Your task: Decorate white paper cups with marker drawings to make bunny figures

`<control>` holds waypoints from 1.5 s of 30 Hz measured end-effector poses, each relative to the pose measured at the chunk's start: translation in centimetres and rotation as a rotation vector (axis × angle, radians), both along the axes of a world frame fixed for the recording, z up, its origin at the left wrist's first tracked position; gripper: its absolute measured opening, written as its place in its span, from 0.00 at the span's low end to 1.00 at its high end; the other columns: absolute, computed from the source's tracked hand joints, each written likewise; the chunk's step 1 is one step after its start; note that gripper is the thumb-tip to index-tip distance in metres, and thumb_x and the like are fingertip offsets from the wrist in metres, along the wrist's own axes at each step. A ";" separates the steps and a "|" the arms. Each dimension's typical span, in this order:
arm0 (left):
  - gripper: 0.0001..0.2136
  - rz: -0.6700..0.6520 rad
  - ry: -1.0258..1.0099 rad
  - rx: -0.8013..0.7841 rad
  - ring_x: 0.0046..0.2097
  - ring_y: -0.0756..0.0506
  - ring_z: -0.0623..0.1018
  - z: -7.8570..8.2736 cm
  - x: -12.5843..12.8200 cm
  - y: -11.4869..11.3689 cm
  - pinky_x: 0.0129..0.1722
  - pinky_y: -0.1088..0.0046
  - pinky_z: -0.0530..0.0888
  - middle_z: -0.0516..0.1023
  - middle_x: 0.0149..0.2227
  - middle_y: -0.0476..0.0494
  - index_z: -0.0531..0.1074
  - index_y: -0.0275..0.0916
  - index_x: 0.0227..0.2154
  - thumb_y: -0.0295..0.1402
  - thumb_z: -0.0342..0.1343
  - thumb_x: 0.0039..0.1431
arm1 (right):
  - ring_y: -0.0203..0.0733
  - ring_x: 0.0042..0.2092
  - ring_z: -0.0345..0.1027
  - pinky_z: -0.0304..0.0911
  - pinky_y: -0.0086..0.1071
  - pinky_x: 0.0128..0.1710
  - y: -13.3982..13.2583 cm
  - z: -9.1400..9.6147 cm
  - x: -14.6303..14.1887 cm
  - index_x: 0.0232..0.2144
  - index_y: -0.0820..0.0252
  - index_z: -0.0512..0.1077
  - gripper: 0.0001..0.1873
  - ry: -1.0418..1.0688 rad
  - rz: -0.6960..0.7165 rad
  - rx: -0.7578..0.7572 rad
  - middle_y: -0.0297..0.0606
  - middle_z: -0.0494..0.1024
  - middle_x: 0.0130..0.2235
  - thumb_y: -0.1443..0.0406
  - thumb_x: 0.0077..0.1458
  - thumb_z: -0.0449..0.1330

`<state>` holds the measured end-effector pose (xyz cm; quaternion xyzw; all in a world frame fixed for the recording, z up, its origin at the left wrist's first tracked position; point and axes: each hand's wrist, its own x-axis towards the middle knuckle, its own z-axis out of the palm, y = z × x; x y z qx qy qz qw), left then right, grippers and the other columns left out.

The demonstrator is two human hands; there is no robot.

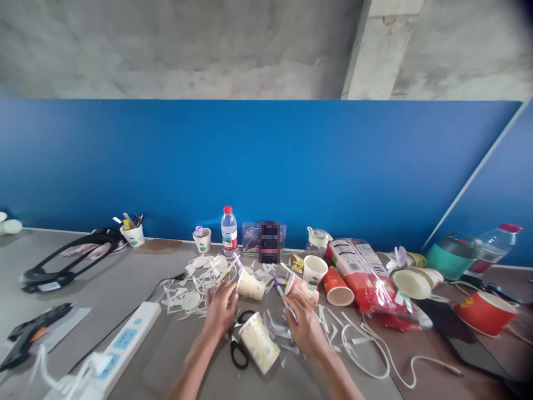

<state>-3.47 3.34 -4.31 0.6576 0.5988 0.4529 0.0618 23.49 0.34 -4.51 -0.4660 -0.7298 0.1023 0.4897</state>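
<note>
My left hand [221,311] is beside a yellow-patterned paper cup [251,285] lying on its side; its fingers are apart and the fingertips come close to the cup's left end. My right hand [303,325] has its fingers on a slim purple-and-white marker pen [280,288], just in front of a pink-patterned paper cup [303,290]. Between my forearms, a second yellow-patterned cup [260,344] lies tilted, mouth toward the upper left. Black-handled scissors [239,354] are partly hidden behind that cup. Small clear and white scraps [280,329] lie around it.
White paper strips [204,278] pile up at left, near a bottle [229,230]. A power strip [125,344] and glue gun [37,333] lie further left. At right are a white cup [315,270], an orange cup [339,289], a red package [366,278] and a white cable [387,355].
</note>
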 end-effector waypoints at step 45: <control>0.17 -0.070 0.003 0.092 0.40 0.36 0.89 -0.6 -1.8 0.2 0.40 0.61 0.85 0.90 0.38 0.39 0.82 0.42 0.37 0.45 0.50 0.67 | 0.48 0.40 0.79 0.78 0.42 0.41 1.0 -0.2 2.3 0.47 0.58 0.78 0.16 0.133 -0.481 0.047 0.47 0.83 0.44 0.64 0.68 0.51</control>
